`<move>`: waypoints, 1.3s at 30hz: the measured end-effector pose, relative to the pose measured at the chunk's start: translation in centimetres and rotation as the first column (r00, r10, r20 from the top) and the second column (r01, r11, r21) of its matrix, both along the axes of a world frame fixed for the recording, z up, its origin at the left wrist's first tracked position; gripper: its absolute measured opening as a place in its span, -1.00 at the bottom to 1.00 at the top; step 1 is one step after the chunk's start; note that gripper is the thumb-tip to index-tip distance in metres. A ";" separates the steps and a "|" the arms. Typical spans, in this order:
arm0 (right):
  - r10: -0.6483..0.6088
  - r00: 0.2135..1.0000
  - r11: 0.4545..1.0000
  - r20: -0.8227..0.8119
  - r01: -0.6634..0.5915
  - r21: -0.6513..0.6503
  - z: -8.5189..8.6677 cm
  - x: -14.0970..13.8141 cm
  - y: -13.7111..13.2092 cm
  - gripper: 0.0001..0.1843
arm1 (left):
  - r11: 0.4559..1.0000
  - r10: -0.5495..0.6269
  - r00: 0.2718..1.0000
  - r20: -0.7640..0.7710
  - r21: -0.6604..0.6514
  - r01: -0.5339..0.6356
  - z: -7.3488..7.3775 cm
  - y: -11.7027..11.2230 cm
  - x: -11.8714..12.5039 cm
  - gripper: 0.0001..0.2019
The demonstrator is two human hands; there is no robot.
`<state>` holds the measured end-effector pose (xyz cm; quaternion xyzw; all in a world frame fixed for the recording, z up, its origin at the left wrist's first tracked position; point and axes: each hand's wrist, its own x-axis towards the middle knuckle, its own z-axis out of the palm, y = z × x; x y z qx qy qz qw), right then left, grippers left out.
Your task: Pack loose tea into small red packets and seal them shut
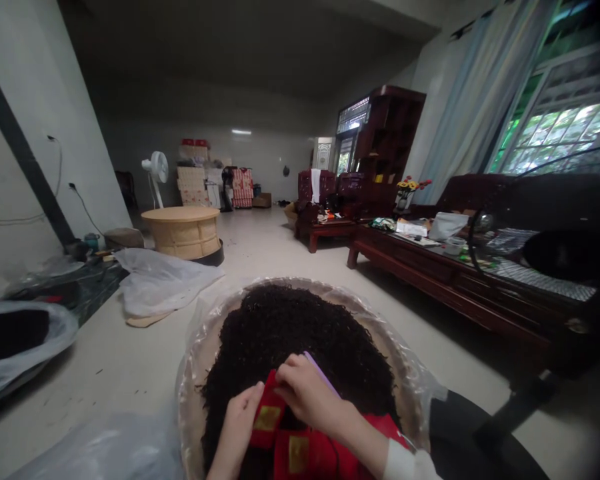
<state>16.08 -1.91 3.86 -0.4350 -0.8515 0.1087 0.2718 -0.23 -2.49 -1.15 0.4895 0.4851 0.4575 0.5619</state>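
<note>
A wide round basket (410, 373) lined with clear plastic sits in front of me, heaped with dark dried tea leaves (290, 333). At its near edge lie red packets (310, 453) with gold squares. My left hand (237, 427) is closed on the edge of one red packet (266, 417), pinching it open. My right hand (310, 397) is closed on the top of the same packet and also holds a thin purple stick-like tool (320, 373) that points up over the leaves.
A crumpled plastic sheet (160, 283) lies on the floor at left, with a round wooden tub (183, 230) and a standing fan (156, 170) behind it. A long dark wooden table (460, 280) with clutter runs along the right, under a window. Stacked boxes stand at the far wall.
</note>
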 end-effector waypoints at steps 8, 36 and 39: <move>0.057 0.990 0.969 0.127 -0.024 -0.247 2.6 -0.9 0.0 -0.90 | 0.986 0.016 0.989 -0.144 0.168 0.008 -0.5 1.4 -1.5 -0.45; -0.194 0.823 0.485 -0.533 -0.392 -0.782 -2.2 -0.1 3.2 -0.68 | 0.625 0.416 0.589 -0.693 0.688 0.369 -4.2 0.7 -0.5 -0.25; -0.226 0.818 0.432 -0.530 -0.403 -0.807 -2.3 0.2 3.0 -0.65 | 0.603 0.379 0.616 -0.691 0.689 0.402 -4.1 0.4 -0.3 -0.29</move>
